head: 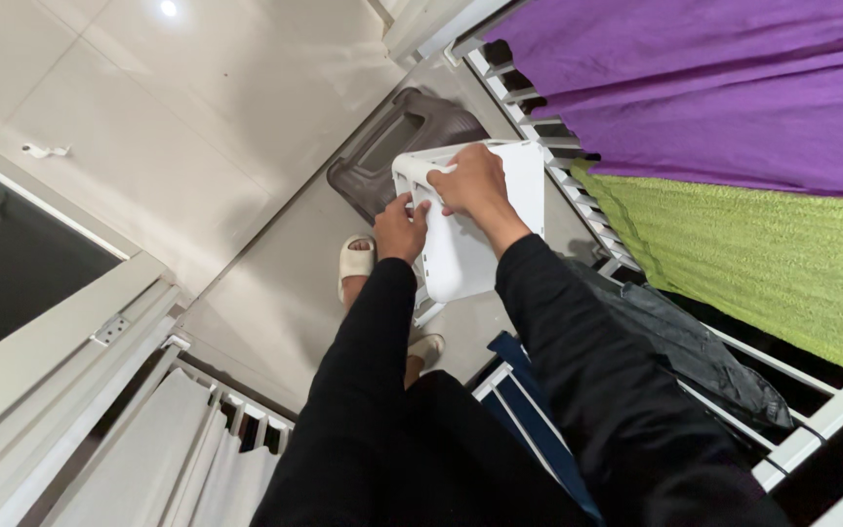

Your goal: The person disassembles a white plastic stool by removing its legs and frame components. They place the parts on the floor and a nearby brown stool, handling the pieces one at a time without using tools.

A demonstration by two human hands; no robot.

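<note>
A white plastic basket (480, 244) is held up above the floor, tilted on its side, in the middle of the view. My right hand (475, 185) grips its upper rim near a handle opening. My left hand (400, 229) holds the lower left edge of the same basket. Both arms wear black sleeves. Below the basket my feet in pale slippers (355, 262) stand on the light tiled floor.
A brown plastic basket (397, 146) lies on the floor beyond the white one. A white drying rack (578, 190) on the right carries a purple cloth (714, 78), a green cloth (773, 254), a dark garment (685, 342). White cloth (148, 459) hangs lower left.
</note>
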